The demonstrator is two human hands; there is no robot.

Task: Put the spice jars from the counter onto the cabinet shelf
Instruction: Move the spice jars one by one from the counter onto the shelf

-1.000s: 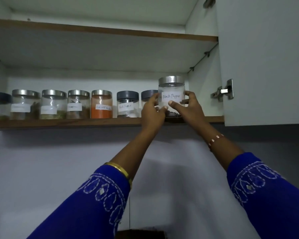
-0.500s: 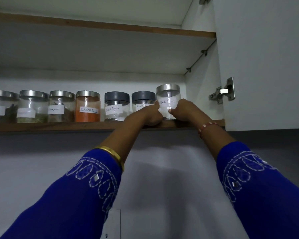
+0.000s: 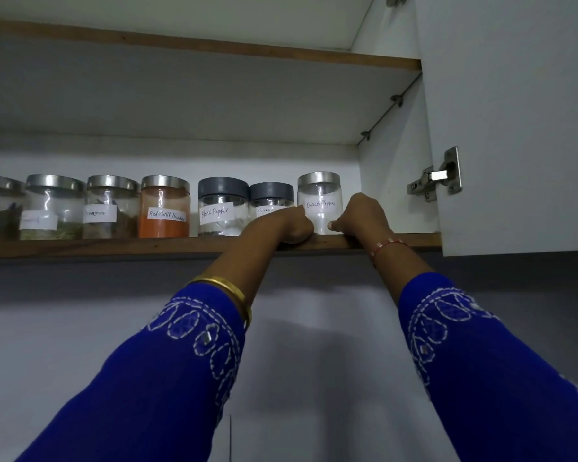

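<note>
A clear jar with a steel lid, labelled Black Pepper (image 3: 319,195), stands upright at the right end of the row on the wooden cabinet shelf (image 3: 114,246). My left hand (image 3: 289,225) presses its lower left side with curled fingers. My right hand (image 3: 361,216) holds its lower right side, thumb at the base. Left of it stand a grey-lidded Garam jar (image 3: 270,198), partly hidden by my left hand, a grey-lidded Black Pepper jar (image 3: 222,208), a Red Chilli Powder jar (image 3: 165,211) and more steel-lidded jars.
The open white cabinet door (image 3: 514,128) hangs at the right on a metal hinge (image 3: 437,176). The cabinet side wall stands just right of the jar. An upper shelf (image 3: 214,48) runs overhead. Below the shelf is a plain grey wall.
The steel-lidded Black Pepper jar went from held at the shelf's front edge to standing on the shelf beside the Garam jar. Both hands slid down to its base.
</note>
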